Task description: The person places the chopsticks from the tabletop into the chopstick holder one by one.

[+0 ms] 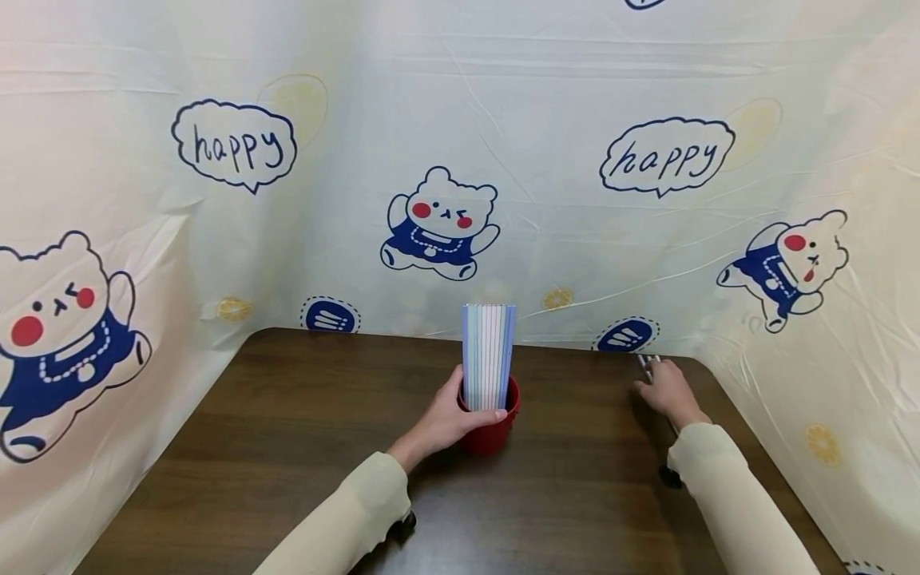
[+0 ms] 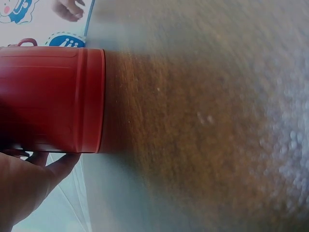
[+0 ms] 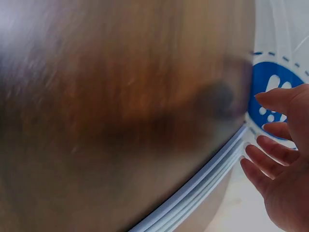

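Note:
A red bucket with a small side handle stands upright on the table, left of the right arm. Tall flat strips, blue on the outside and white and pale blue between, rise from it. My left hand grips the bucket's near left side, its thumb across the front of the rim. In the left wrist view its fingers lie along the bucket's wall. At the far right, my right hand hovers by several long thin pale strips on the table. Its fingers are spread and loosely bent, with nothing between them.
The brown wooden table reaches back to a printed curtain with bears and "happy" bubbles. The curtain also hangs along both sides. The pale strips lie near the table's right edge.

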Demonstrator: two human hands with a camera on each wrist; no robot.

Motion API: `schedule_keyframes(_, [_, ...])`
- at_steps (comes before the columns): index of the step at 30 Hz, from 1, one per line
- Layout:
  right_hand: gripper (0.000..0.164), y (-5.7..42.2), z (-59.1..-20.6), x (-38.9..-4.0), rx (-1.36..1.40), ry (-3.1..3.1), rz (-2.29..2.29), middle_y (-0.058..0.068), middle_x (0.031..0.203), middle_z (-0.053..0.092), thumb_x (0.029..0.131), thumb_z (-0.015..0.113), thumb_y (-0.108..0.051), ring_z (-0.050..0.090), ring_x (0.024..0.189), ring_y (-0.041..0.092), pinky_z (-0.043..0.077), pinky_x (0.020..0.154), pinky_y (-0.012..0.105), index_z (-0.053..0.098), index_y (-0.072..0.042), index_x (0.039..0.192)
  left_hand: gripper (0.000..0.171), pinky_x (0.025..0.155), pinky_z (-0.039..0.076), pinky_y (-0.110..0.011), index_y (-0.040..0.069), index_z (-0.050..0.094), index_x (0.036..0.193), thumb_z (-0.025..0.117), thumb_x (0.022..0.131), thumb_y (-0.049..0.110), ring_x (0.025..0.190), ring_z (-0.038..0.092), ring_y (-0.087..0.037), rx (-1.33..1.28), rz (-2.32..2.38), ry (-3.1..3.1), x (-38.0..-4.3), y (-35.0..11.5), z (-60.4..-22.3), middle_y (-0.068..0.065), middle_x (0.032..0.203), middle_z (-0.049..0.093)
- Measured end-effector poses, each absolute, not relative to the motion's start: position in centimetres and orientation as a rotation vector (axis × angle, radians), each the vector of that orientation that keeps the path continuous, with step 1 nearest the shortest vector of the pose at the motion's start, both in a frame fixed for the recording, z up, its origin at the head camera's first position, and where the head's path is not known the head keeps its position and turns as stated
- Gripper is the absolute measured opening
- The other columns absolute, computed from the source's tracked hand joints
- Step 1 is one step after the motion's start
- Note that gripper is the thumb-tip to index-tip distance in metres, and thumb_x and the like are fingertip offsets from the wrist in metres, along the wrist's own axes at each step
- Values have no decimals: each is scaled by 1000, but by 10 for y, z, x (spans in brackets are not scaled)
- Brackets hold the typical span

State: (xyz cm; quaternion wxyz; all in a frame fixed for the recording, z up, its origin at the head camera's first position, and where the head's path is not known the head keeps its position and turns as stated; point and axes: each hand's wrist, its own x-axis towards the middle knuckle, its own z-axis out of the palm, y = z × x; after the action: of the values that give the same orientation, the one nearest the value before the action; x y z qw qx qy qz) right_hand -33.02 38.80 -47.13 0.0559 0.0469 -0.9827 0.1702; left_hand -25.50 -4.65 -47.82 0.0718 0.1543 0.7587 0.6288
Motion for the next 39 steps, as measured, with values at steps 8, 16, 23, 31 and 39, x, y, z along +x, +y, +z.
schedule_keyframes(8, [31, 401, -479, -330, 87, -3006, 534, 20, 85, 56, 90, 70, -14, 53, 77, 34, 48, 70, 48, 60, 13, 102, 85, 105, 48, -57, 28, 32, 153, 83, 85, 35, 130, 52, -26, 468, 1894, 2275, -256, -46, -475, 0, 147, 50])
schedule_keyframes(16, [43, 407, -485, -330, -22, -3028, 608, 28, 94, 61, 91, 71, -14, 57, 81, 38, 51, 73, 50, 55, 18, 115, 84, 106, 46, -59, 28, 32, 154, 82, 86, 33, 131, 52, -27, 468, 1899, 2266, -255, -47, -476, -1, 148, 49])
schedule_keyframes(23, [36, 406, -487, -327, -180, -2950, 741, 24, 88, 69, 85, 76, -12, 63, 78, 36, 53, 70, 45, 62, 16, 104, 84, 106, 47, -56, 31, 32, 153, 83, 86, 32, 130, 52, -24, 457, 1882, 2271, -255, -45, -478, 2, 147, 50])
schedule_keyframes(31, [27, 397, -480, -329, -269, -2969, 1028, 16, 74, 70, 84, 76, -5, 71, 60, 17, 60, 59, 32, 66, 15, 98, 85, 106, 47, -58, 29, 31, 154, 83, 86, 33, 131, 52, -26, 465, 1891, 2275, -255, -46, -478, 0, 148, 50])
schedule_keyframes(39, [22, 386, -473, -331, -382, -2937, 1286, 15, 72, 70, 82, 70, 3, 71, 56, 17, 61, 59, 32, 62, 15, 99, 86, 107, 45, -59, 29, 31, 155, 83, 86, 32, 132, 51, -27, 464, 1908, 2264, -253, -46, -476, -1, 149, 49])
